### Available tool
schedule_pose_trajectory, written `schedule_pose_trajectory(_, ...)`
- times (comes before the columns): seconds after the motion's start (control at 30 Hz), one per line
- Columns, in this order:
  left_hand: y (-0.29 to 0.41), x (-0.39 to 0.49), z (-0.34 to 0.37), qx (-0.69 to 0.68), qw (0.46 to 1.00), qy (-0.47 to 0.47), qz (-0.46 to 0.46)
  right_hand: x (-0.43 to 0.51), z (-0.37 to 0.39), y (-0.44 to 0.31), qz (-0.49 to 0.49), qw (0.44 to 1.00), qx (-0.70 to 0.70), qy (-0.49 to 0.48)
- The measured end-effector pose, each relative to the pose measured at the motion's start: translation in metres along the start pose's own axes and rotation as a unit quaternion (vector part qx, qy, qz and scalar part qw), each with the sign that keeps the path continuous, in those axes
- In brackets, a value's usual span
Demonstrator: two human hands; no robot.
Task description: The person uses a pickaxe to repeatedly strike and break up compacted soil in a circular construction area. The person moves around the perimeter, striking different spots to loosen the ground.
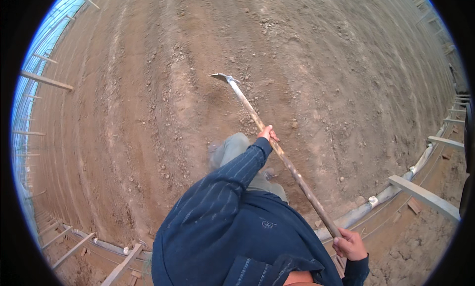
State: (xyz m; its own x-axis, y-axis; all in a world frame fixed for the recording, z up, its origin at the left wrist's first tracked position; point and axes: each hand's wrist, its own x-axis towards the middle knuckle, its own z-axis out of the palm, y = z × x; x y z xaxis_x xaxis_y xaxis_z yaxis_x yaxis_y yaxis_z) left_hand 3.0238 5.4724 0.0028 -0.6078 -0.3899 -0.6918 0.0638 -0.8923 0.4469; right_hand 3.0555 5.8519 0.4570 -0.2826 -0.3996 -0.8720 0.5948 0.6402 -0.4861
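Note:
A hoe with a long wooden handle (297,174) slants across the view in front of me. Its metal blade (221,77) points left, raised or resting just over the loose soil; I cannot tell whether it touches. My left hand (268,133) grips the handle at about its middle. Near the butt end, at the lower right, my right hand (349,244) is closed around the wood. Below the left arm, my legs in grey trousers (233,148) stand on the soil, the feet partly hidden.
Ridged, cloddy soil (185,100) spreads ahead. A pale irrigation pipe (386,193) with white fittings runs behind me, crossed by concrete posts (425,197). More posts (46,80) and translucent sheeting (48,41) line the left side. A brick (414,205) lies beyond the pipe.

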Motion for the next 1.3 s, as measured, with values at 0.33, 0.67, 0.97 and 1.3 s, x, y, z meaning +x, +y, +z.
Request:
schedule_pose_trajectory(0.33,0.115,0.06,-0.091,0.149,0.973,0.11,-0.135,0.089,0.21,-0.04,-0.047,0.996,-0.034,0.07)
schedule_pose_trajectory(0.67,-0.022,0.063,-0.161,0.565,0.821,-0.001,-0.083,0.114,0.176,0.189,0.006,0.907,-0.334,0.255)
schedule_pose_trajectory(0.97,-0.306,-0.157,-0.077,0.168,0.898,0.158,-0.375,-0.034,0.001,0.424,0.235,0.726,-0.461,0.453)
schedule_pose_trajectory(1.3,-0.502,-0.258,-0.083,0.168,0.813,0.229,-0.508,-0.139,-0.116,0.461,0.36,0.72,-0.47,0.362)
